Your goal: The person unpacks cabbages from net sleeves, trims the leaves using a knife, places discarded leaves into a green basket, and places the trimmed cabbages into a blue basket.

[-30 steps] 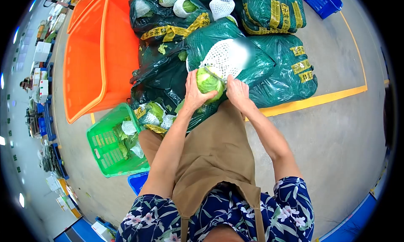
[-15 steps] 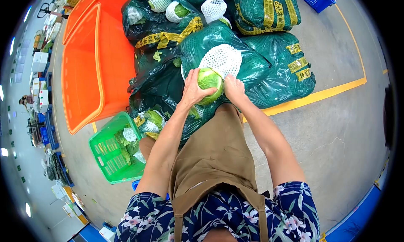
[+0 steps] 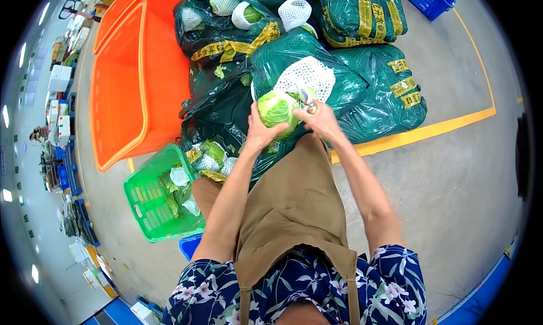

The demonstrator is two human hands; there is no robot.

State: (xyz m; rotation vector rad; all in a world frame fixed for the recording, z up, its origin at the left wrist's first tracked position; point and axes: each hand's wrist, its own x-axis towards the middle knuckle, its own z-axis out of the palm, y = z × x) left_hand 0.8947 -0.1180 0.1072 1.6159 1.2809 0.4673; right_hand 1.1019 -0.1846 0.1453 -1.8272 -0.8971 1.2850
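A round green cabbage (image 3: 276,110) is held in my left hand (image 3: 261,131), whose fingers curve around its left and lower side. My right hand (image 3: 321,121) is closed at the cabbage's right side, holding a small shiny metal tool (image 3: 309,101); its exact kind is hard to make out. Behind the cabbage, a white foam net (image 3: 314,78) lies on a dark green plastic bag (image 3: 277,56). More net-wrapped cabbages (image 3: 210,157) sit in an opened bag by my left forearm.
Several stuffed green bags with yellow tape (image 3: 375,79) are stacked ahead. On the left stand large orange bins (image 3: 144,70) and a green crate (image 3: 144,226) with leaves and foam nets inside. A blue crate (image 3: 431,0) is at the far right, beyond a yellow floor line (image 3: 430,131).
The cabbage has turned in my left hand. My right hand has shifted slightly right and opened its grip outward, so the metal tool in it now shows. The view has shifted a little.
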